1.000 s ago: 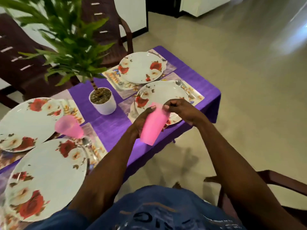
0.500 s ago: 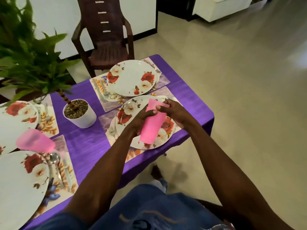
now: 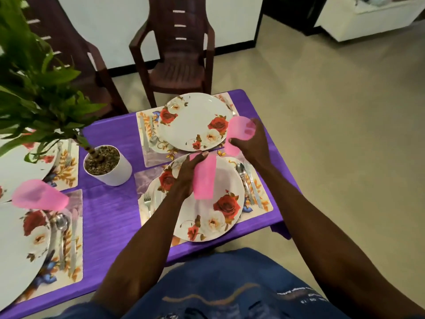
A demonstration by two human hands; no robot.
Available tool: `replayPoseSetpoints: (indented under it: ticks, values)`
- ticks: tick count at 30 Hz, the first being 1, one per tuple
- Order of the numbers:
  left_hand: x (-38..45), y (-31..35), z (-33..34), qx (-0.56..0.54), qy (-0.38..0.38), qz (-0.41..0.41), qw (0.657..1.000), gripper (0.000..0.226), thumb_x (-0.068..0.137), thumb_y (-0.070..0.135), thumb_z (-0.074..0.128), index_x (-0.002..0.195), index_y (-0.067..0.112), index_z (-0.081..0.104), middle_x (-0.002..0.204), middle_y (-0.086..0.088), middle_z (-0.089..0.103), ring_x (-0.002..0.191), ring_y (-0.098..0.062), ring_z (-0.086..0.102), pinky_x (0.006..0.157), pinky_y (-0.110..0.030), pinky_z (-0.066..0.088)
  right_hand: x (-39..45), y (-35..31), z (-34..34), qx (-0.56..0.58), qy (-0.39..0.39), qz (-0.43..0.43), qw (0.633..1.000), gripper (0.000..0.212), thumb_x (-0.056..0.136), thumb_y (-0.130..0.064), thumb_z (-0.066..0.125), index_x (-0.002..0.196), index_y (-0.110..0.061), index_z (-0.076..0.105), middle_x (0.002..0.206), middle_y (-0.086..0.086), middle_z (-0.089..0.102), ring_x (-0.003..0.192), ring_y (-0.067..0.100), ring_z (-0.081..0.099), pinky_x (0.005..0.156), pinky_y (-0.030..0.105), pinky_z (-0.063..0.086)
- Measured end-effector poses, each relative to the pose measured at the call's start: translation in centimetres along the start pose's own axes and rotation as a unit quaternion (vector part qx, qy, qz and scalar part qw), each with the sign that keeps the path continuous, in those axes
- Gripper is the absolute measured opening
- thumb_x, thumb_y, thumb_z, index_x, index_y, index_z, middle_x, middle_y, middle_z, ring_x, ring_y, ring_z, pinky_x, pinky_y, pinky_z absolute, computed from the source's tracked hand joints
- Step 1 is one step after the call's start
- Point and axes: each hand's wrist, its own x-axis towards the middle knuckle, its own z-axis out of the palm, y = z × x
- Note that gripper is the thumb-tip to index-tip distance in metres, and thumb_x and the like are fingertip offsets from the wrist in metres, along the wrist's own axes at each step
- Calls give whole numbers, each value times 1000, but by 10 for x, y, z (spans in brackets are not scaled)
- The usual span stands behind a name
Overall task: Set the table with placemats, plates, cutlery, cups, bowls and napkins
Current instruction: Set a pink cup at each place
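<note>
Careful: right hand [image 3: 251,143] fingers wrap one pink cup [image 3: 239,134] near the table [image 3: 271,155] edge, left hand [image 3: 188,173] grips another pink tumbler [image 3: 204,178] over the near plate [image 3: 220,217]; sloppy drop tips it floorward.

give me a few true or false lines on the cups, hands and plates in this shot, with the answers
1. Each hand holds a pink cup. True: the left hand grips one pink cup over the near plate, and the right hand grips another pink cup.
2. The right hand's cup sits in the middle of the far plate. False: it is beside the far plate, at that plate's right edge.
3. A third pink cup is at the left side of the table. True.
4. The plant pot stands on a plate. False: it stands on the purple tablecloth, between the placemats.
5. The plates are plain white. False: they carry red and white roses.
</note>
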Motion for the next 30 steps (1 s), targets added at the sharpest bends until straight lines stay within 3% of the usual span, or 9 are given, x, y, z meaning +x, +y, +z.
replayPoseSetpoints:
  ticks: [2, 7, 10, 14, 19, 24, 30]
  values:
    - [4, 0, 0, -6, 32, 3, 999, 53, 65, 48, 81, 109, 19, 74, 113, -4, 72, 111, -27, 64, 106, -50, 45, 9, 11, 5, -12, -27, 5, 1000, 88, 65, -14, 88, 138, -11, 38, 130, 5, 49, 117, 22, 49, 74, 13, 41]
    - [-2, 0, 13, -22, 75, 7, 997, 23, 83, 34, 73, 101, 19, 74, 99, 0, 74, 95, -19, 67, 93, -40, 49, 25, 35, 12, -35, -78, 17, 996, 92, 65, -11, 87, 140, -10, 34, 132, 10, 47, 121, 26, 48, 83, 25, 40]
    - [-7, -5, 23, -33, 96, 5, 995, 27, 80, 36, 75, 101, 19, 74, 98, 1, 74, 97, -20, 66, 88, -36, 52, 30, 41, 13, -38, -95, 9, 995, 94, 67, -12, 86, 143, -10, 32, 136, 11, 46, 123, 25, 47, 89, 27, 41]
    - [-7, -13, 33, -37, 107, 22, 993, 49, 62, 48, 82, 102, 21, 74, 109, -5, 73, 109, -26, 65, 100, -45, 49, 35, 49, 14, -46, -131, -1, 990, 90, 69, -13, 85, 142, -10, 32, 136, 12, 46, 124, 27, 46, 87, 26, 39]
    - [-13, -14, 41, -35, 114, 26, 993, 41, 61, 48, 81, 95, 24, 76, 107, -6, 73, 110, -30, 64, 100, -48, 48, 41, 58, 15, -58, -159, -3, 986, 89, 69, -16, 86, 141, -10, 33, 137, 12, 45, 125, 28, 46, 87, 29, 43]
    - [-19, -17, 42, -26, 114, 20, 993, 65, 59, 54, 81, 111, 16, 71, 110, -7, 72, 111, -31, 63, 98, -49, 49, 42, 62, 15, -68, -165, -5, 984, 92, 69, -19, 87, 142, -11, 32, 139, 12, 43, 126, 28, 46, 88, 32, 46]
    - [-21, -15, 41, -13, 92, 25, 995, 47, 68, 49, 77, 105, 19, 71, 106, -6, 72, 103, -26, 66, 89, -43, 52, 34, 57, 11, -57, -153, -3, 987, 117, 63, -28, 92, 152, -14, 18, 150, 13, 34, 135, 31, 39, 101, 51, 48]
